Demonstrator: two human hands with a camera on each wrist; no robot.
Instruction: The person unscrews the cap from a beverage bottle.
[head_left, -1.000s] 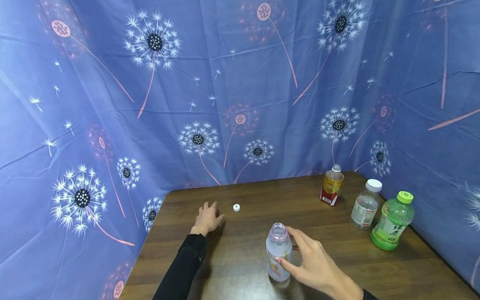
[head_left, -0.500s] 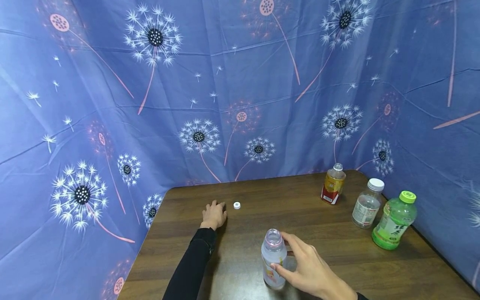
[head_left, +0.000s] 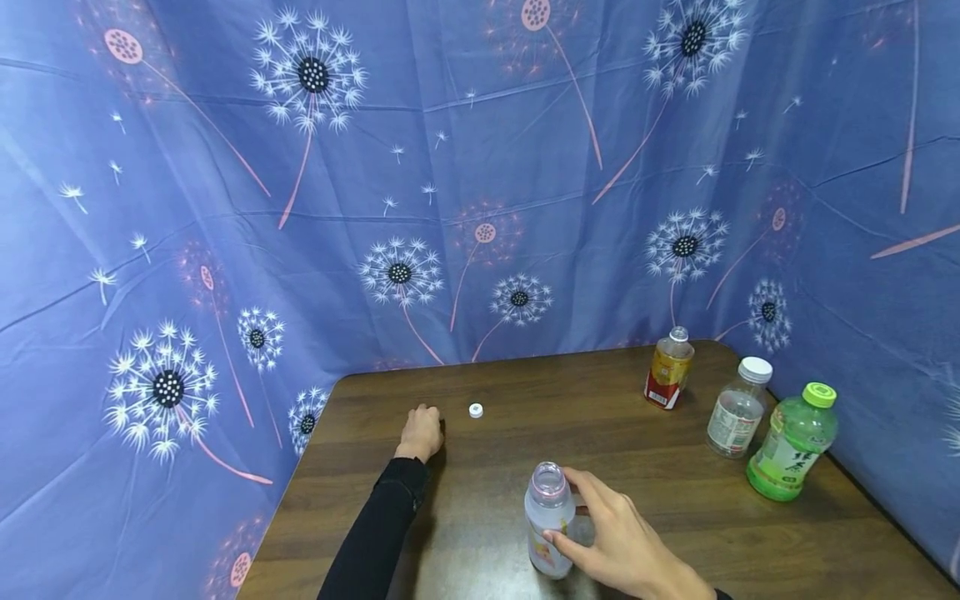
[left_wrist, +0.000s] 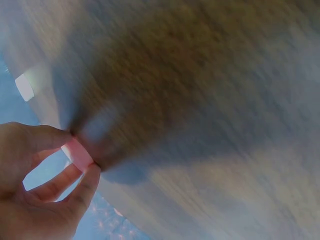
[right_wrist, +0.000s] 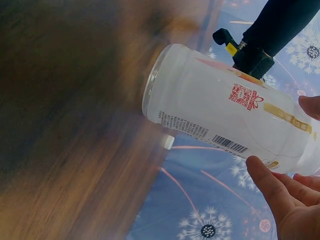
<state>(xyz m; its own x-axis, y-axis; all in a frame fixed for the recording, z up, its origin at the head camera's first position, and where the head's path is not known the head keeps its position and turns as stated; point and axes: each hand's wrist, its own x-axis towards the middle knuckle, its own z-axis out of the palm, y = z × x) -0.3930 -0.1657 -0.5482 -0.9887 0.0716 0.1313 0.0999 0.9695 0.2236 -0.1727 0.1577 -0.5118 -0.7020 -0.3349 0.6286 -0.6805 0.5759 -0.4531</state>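
My left hand (head_left: 422, 432) is low over the far left part of the wooden table. In the left wrist view its thumb and fingers pinch a small pink bottle cap (left_wrist: 79, 154) by its edges; in the head view the hand hides that cap. My right hand (head_left: 626, 540) grips a whitish translucent bottle (head_left: 543, 515) from the right side, thumb in front. The bottle stands upright with its mouth uncovered. A barcode and a red QR code show on its wall in the right wrist view. Just right of the left hand lies a small white cap (head_left: 476, 410).
At the right of the table (head_left: 480, 483) stand an uncapped bottle with a red and yellow label (head_left: 667, 371), a clear bottle with a white cap (head_left: 737, 417), and a green bottle with a green cap (head_left: 791, 446). A blue dandelion-print curtain (head_left: 450, 183) hangs behind.
The left hand moved right and forward, then drew slightly left, its spread fingers now curled in. The right hand and bottle shifted a little left and nearer. The head view turned slightly.
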